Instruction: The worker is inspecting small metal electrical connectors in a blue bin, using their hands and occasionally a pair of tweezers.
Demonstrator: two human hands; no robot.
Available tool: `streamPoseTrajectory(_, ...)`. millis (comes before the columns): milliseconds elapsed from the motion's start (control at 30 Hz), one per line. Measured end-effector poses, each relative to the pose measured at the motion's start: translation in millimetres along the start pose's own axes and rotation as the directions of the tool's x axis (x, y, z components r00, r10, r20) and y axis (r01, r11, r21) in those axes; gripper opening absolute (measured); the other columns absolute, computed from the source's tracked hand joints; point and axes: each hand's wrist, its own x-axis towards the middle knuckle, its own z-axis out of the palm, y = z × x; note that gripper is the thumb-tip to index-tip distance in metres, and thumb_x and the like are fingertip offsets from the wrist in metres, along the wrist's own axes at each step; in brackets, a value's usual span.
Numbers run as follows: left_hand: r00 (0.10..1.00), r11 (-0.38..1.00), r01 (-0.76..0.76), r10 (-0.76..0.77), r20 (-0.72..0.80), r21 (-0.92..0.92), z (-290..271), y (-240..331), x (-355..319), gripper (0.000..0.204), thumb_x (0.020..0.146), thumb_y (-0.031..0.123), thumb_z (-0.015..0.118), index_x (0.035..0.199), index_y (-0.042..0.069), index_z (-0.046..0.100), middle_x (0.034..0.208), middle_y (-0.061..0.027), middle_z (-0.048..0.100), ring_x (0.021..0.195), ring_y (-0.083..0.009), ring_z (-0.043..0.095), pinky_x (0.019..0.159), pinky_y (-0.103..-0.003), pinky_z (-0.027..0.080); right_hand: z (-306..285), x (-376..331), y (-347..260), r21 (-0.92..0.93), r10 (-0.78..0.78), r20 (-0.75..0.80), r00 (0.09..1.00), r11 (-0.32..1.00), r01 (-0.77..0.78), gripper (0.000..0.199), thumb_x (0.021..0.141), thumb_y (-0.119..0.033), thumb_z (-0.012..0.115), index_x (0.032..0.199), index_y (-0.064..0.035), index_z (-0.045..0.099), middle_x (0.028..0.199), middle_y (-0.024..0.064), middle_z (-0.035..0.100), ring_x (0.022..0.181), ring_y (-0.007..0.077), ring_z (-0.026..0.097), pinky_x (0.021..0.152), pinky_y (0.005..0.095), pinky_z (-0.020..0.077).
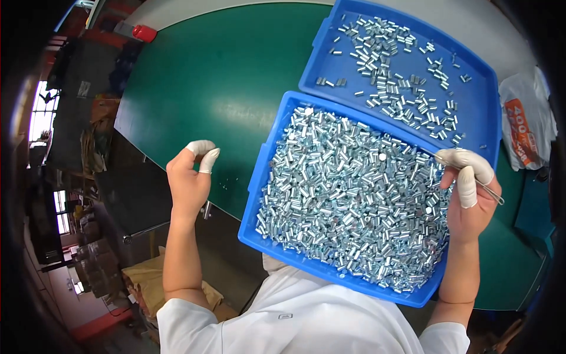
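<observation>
Off the left side of the near blue bin [250, 194], my left hand [191, 174] is raised with thumb and forefinger pinched together. White finger covers sit on both. Whatever the pinch may hold is too small to make out. Over the bin's right edge, my right hand [473, 197] grips a thin metal tool with a looped end [499, 199]. Its thumb and fingers also wear white covers, and its tip is hard to see. Many short silvery metal sleeves [354, 189] fill the near bin. A few lighter hexagonal faces show among them.
A second blue tray [330, 65] adjoins the bin's far side, with scattered metal sleeves [383, 88] in it. Both rest on a green tabletop [218, 65]. A plastic bag [527, 118] lies at the right, a red object [144, 33] at the far left corner.
</observation>
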Motion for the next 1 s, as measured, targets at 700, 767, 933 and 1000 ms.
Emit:
streamPoseTrajectory(700, 0.988, 0.992, 0.074, -0.059, -0.146, 0.104, -7, -54, -64, 0.005, 0.09, -0.003, 0.073, 0.094, -0.003, 0.07, 0.083, -0.0056, 0.067, 0.08, -0.014, 0.065, 0.074, -0.027, 0.051, 0, -4, 3, -0.006, 0.028, 0.006, 1.0, 1.0, -0.028, 0.023, 0.102, -0.015, 0.062, 0.117, 0.0021, 0.069, 0.109, 0.0202, 0.074, 0.075, 0.0149, 0.063, 0.065, 0.0265, 0.0496)
streamPoseTrajectory(767, 0.909, 0.894, 0.236, -0.342, -0.239, -0.38, -8, -48, -57, 0.009, 0.097, 0.005, 0.072, 0.101, -0.002, 0.072, 0.087, -0.0015, 0.068, 0.081, -0.0111, 0.062, 0.075, -0.024, 0.049, -1, -3, -1, -0.023, 0.006, 0.009, 1.0, 1.0, -0.006, 0.021, 0.104, -0.015, 0.061, 0.112, 0.0022, 0.069, 0.108, 0.0199, 0.074, 0.075, 0.0154, 0.063, 0.066, 0.0269, 0.0507)
streamPoseTrajectory(933, 0.948, 0.777, 0.309, -0.299, 0.11, -0.549, 16, 2, -15, 0.008, 0.095, 0.003, 0.071, 0.1, -0.002, 0.073, 0.088, -0.0039, 0.069, 0.076, -0.0093, 0.06, 0.07, -0.024, 0.048, -2, -1, 1, -0.004, 0.039, 0.046, 0.998, 0.999, -0.039, 0.024, 0.108, -0.021, 0.054, 0.103, -0.0003, 0.066, 0.103, 0.0182, 0.071, 0.09, 0.0225, 0.068, 0.067, 0.0302, 0.0511)
streamPoseTrajectory(1000, 0.953, 0.804, 0.274, -0.153, 0.262, -0.528, 34, 28, 21, 0.012, 0.095, 0.007, 0.071, 0.102, -0.003, 0.073, 0.088, -0.0041, 0.07, 0.078, -0.0103, 0.062, 0.07, -0.025, 0.049, -5, 0, -4, 0.009, 0.05, 0.043, 0.998, 0.999, -0.05, 0.025, 0.108, -0.021, 0.054, 0.1, -0.0002, 0.066, 0.098, 0.016, 0.071, 0.088, 0.0216, 0.068, 0.068, 0.0299, 0.0514)
